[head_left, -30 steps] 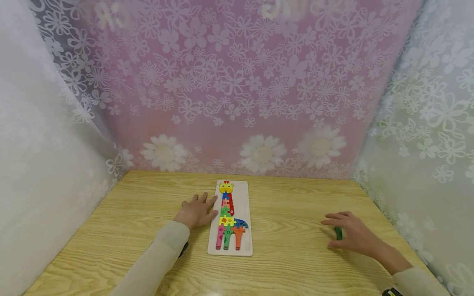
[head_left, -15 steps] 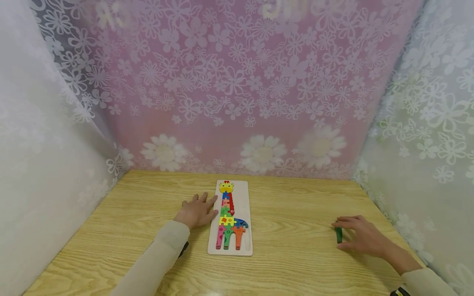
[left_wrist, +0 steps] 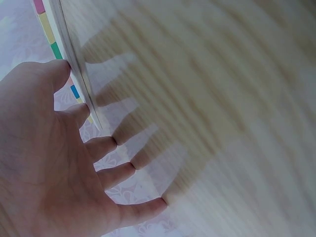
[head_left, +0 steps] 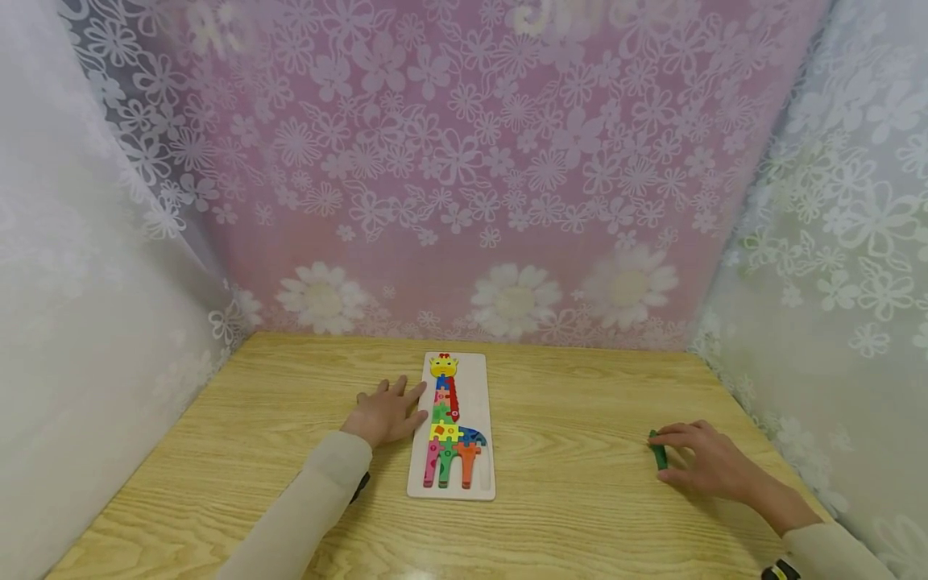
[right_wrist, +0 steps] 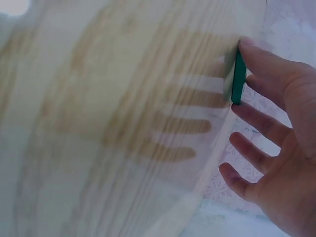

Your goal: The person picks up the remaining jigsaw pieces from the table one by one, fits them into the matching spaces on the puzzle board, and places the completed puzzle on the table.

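A pale puzzle board [head_left: 473, 387] lies on the table with a giraffe made of coloured pieces; beside its orange leg piece [head_left: 470, 467] a bare leg-shaped recess shows. My left hand [head_left: 384, 415] is spread flat at the board's left side. In the left wrist view its thumb and index finger touch the board's edge [left_wrist: 74, 54]. Well to the right, my right hand [head_left: 706, 463] pinches a small green puzzle piece [head_left: 658, 451] by its ends. The right wrist view shows this green piece [right_wrist: 239, 76] between thumb and fingers, the other fingers loosely extended.
The wood-grain table [head_left: 565, 524] carries the board near its middle. A pink flowered curtain [head_left: 464, 201] hangs behind its far edge. Whitish flowered curtains stand at the left [head_left: 109, 322] and right [head_left: 834, 282].
My right hand first drew back slightly to the right, and its fingers have since closed on the green puzzle piece, which has tilted and shifted a little left. My left hand stays put.
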Tool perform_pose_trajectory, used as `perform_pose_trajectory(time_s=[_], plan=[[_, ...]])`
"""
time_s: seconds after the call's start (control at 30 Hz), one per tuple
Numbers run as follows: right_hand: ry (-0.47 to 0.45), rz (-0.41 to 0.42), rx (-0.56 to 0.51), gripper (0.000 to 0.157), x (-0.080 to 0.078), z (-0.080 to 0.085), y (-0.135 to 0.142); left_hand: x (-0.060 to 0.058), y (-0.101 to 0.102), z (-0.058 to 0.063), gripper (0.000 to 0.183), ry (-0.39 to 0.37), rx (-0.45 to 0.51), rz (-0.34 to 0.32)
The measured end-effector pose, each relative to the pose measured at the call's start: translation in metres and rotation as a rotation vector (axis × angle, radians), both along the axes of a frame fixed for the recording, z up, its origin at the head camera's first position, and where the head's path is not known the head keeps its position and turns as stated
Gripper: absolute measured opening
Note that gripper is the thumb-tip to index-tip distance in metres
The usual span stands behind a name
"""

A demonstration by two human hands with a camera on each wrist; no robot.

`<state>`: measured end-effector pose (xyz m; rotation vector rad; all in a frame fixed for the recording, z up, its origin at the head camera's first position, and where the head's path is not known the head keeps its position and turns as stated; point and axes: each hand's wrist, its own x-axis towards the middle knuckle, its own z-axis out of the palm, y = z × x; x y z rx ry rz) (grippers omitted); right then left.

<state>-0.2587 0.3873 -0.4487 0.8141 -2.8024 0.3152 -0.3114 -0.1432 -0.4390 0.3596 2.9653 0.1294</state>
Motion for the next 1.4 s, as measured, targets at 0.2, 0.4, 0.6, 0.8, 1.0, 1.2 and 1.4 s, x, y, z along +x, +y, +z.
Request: perform_pose_trajectory(time_s=[0.2,0.4,0.6,0.8,1.0,1.2,1.4], plan=[[0.082,0.015,0.014,0.047,-0.001,0.0,-0.006,-0.001,0.0,0.0,0.065,-0.003,0.0,0.003],[0.162,0.055,-0.011,0.052,-0.002,0.005,-0.019,-0.002,-0.001,-0.002,0.065,-0.007,0.002,0.004],[0.187,0.106,-0.043,0.054,-0.004,0.01,-0.036,-0.002,-0.001,-0.001,0.065,-0.013,0.011,0.006],[0.144,0.124,-0.059,0.055,-0.007,0.014,-0.056,0.0,-0.001,0.0,0.065,-0.013,0.015,0.001],[0.103,0.147,-0.08,0.054,-0.009,0.018,-0.073,0.001,-0.001,0.001,0.065,-0.019,0.013,0.0],[0.095,0.173,-0.084,0.053,-0.01,0.021,-0.089,0.002,-0.001,0.001,0.065,-0.014,0.005,0.002],[0.094,0.193,-0.091,0.052,-0.013,0.023,-0.104,0.003,0.0,0.003,0.065,-0.011,0.006,0.006]])
